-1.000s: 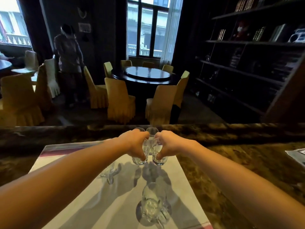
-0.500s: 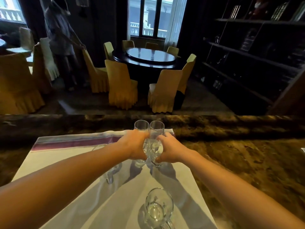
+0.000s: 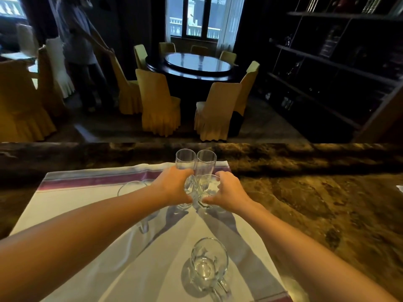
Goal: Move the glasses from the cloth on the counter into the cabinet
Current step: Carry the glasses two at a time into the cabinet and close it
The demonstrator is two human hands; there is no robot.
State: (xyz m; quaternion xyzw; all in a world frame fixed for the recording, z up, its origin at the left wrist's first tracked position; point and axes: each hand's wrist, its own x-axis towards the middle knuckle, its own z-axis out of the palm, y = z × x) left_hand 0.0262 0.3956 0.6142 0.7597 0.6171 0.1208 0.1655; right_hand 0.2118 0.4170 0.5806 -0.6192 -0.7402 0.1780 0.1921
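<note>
Glasses (image 3: 196, 166) bunched; hands (image 3: 172, 186) hide lower halves, grip unclear.

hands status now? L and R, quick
Left hand: closed on a glass.
Right hand: closed on a glass, with a shorter one against its fingers.

- The room is dim; daylight enters through the window (image 3: 197, 17) at the top centre of the frame.
- The shelves (image 3: 340, 62) at upper right are nearly black.
- The white cloth (image 3: 91, 214) is the brightest surface, crossed by long forearm shadows.
- Straight lines bow near the edges from wide-angle distortion.
- Distant detail is soft.
</note>
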